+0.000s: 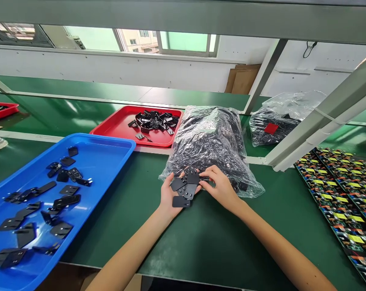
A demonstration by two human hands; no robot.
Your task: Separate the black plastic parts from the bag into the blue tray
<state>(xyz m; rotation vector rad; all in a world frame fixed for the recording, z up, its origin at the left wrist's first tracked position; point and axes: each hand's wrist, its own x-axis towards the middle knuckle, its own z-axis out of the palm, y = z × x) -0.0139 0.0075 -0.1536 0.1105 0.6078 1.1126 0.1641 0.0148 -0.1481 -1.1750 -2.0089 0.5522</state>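
Several flat black plates with small holes lie in my left hand, which is turned palm up beneath them with its fingers curled around the pile. My right hand comes in from the right, thumb and forefinger pinched at the edge of the top plate. Just behind both hands is a large clear plastic bag full of dark parts. To the left, a blue tray holds more black bent plates, scattered singly and in small groups.
Behind the blue tray sits a red tray with a heap of black parts. A second plastic bag stands behind the slanted metal post. Populated circuit boards line the right side of the green table.
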